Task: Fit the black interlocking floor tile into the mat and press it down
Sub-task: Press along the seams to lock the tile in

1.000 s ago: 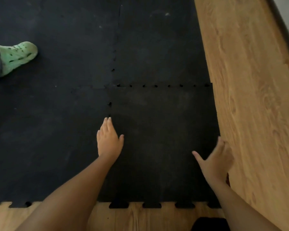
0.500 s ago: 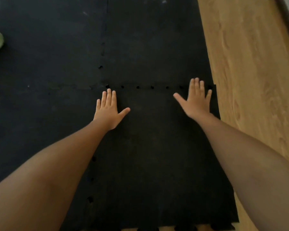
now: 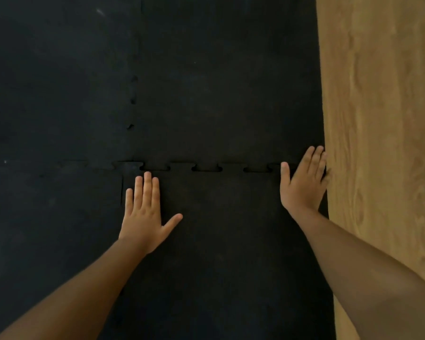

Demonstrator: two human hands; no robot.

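From the head view, the black tile (image 3: pixel 226 241) lies in the lower middle of the frame, its far edge meeting the rest of the mat (image 3: pixel 59 94) along a toothed seam (image 3: pixel 206 168) that runs across the centre; dark slits still show between several of the teeth there, so that edge is not fully seated. The left hand (image 3: pixel 142 217) lies flat, palm down, on the tile's upper left corner, fingers (image 3: pixel 147 190) straight and together, thumb spread to the right, gripping nothing. The right hand (image 3: pixel 302 185) lies flat at the tile's upper right corner, its fingertips reaching over the seam, thumb out to the left, also holding nothing. Just right of it, the mat ends against the wooden floor (image 3: pixel 383 143) filling the right side. No containers, labels or writing can be made out on the dark surface.
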